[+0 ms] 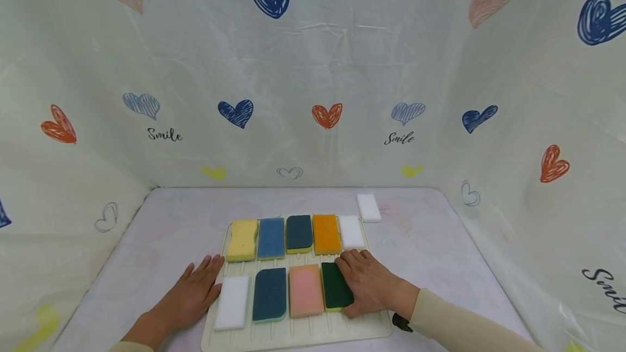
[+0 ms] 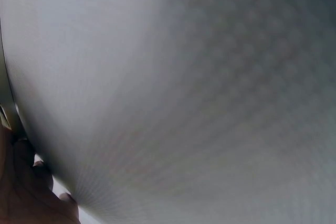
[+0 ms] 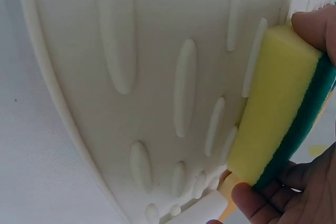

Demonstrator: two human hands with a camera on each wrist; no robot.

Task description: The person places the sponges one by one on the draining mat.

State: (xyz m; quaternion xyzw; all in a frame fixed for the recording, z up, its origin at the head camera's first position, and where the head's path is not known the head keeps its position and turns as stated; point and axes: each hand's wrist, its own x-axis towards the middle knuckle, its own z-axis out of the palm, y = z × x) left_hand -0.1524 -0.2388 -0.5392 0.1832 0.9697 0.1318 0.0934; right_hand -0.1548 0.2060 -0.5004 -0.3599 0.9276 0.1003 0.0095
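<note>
My right hand [image 1: 369, 281] grips a sponge with a dark green scouring top [image 1: 336, 287] at the right end of the tray's front row. The right wrist view shows its thick yellow foam side [image 3: 273, 93] between thumb and fingers, at the ribbed tray surface. With fingers extended, my left hand [image 1: 195, 292] rests at the left edge of the cream tray [image 1: 362, 330], beside a white sponge [image 1: 232, 303]. Next to the gripped sponge lies a pink one [image 1: 306, 290], then a dark blue-grey one [image 1: 270, 295]. The left wrist view is mostly a blurred grey surface.
Across the tray's back row lie yellow [image 1: 242, 239], blue [image 1: 271, 238], dark blue-grey [image 1: 299, 232], orange [image 1: 326, 234] and white [image 1: 352, 232] sponges. Another white sponge [image 1: 369, 208] lies on the table behind the tray. A heart-printed curtain [image 1: 293, 69] encloses the table.
</note>
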